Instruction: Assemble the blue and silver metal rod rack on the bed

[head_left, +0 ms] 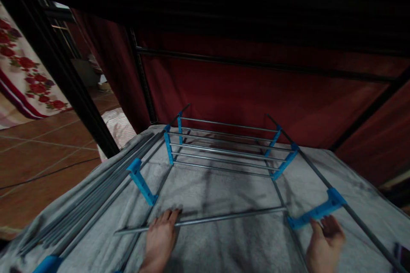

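My left hand (161, 235) is closed over a grey metal tube (221, 218) near its left end. The tube lies crosswise, and its right end rests beside a blue plastic bracket (317, 213). Against that bracket's lower edge is my right hand (326, 243), its thumb and curled fingers slightly blurred as they grip it. On the left side, a matching blue bracket (142, 182) joins two long tubes. Farther back, several crossbars (221, 151) run between more blue brackets (285, 163), forming part of a rack frame.
Loose grey tubes (105, 190) lie along the left side of the grey blanket (218, 251). A dark metal post (77, 94) stands at the left, and a dark beam hangs overhead. Behind the frame is a red curtain (218, 94). A dark object (402, 256) sits at the right edge.
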Demonstrator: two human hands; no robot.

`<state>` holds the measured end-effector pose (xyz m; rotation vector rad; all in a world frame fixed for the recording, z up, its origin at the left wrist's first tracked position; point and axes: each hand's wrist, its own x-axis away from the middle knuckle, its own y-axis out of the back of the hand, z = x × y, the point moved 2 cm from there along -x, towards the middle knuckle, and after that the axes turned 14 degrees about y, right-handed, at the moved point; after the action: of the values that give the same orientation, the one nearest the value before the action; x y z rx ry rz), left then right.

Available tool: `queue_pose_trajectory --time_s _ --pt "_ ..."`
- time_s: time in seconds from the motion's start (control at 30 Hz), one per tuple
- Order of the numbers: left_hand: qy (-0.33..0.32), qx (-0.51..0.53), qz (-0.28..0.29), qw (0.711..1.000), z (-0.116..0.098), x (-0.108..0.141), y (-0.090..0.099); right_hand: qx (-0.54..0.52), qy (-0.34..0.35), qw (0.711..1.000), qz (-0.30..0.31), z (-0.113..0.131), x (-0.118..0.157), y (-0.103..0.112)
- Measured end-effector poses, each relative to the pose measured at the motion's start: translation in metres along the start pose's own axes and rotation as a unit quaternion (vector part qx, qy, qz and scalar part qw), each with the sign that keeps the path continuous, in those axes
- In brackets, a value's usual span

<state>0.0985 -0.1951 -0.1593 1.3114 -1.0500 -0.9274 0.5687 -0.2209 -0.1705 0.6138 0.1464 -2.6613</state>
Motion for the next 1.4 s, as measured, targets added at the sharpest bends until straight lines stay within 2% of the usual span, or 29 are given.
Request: queue_pose_trajectory --time_s 0.07,0.1,0.17,0.23,0.33,0.4,0.47,0.57,0.67,0.83,1.03,1.17,1.4 --pt "-0.014 0.001 0.014 1.000 -0.012 0.001 -0.001 0.016 -0.015 0.999 -0.030 -0.008 0.028 0.011" --pt "-0.021 0.004 0.019 1.000 -0.016 0.001 -0.001 0.020 -0.029 0.999 -0.024 -0.012 0.045 0.013" --pt "-0.038 0.005 0.034 0.999 -0.024 0.000 -0.003 0.013 -0.064 0.998 0.026 -0.020 0.075 0.012" --pt "-0.061 0.001 0.050 0.997 -0.029 -0.002 -0.005 -0.010 -0.122 0.987 0.107 -0.022 0.099 0.003" --pt "-0.095 -0.006 0.049 0.994 -0.034 -0.004 -0.006 -0.126 -0.242 0.943 0.192 -0.010 0.116 -0.017" --pt "-0.107 -0.014 0.038 0.993 -0.034 -0.006 -0.007 -0.216 -0.292 0.908 0.209 0.004 0.118 -0.030" --pt "-0.118 -0.022 0.025 0.992 -0.032 -0.010 -0.009 -0.258 -0.302 0.890 0.223 0.016 0.116 -0.038" --pt "-0.143 -0.034 0.005 0.989 -0.029 -0.019 -0.015 -0.272 -0.289 0.887 0.236 0.021 0.112 -0.041" --pt "-0.157 -0.032 -0.018 0.987 -0.028 -0.026 -0.024 -0.268 -0.284 0.891 0.231 0.014 0.109 -0.037" --pt "-0.160 0.024 -0.021 0.987 -0.033 -0.031 -0.031 -0.323 -0.316 0.866 0.213 0.007 0.097 -0.036" --pt "-0.231 0.110 -0.029 0.966 -0.042 -0.041 -0.034 -0.288 -0.308 0.891 0.168 0.004 0.086 -0.042" --pt "-0.254 0.141 -0.044 0.956 -0.040 -0.045 -0.042 -0.282 -0.313 0.892 0.161 0.000 0.087 -0.041" --pt "-0.281 0.163 -0.035 0.945 -0.040 -0.051 -0.044 -0.281 -0.309 0.893 0.169 -0.003 0.080 -0.043"
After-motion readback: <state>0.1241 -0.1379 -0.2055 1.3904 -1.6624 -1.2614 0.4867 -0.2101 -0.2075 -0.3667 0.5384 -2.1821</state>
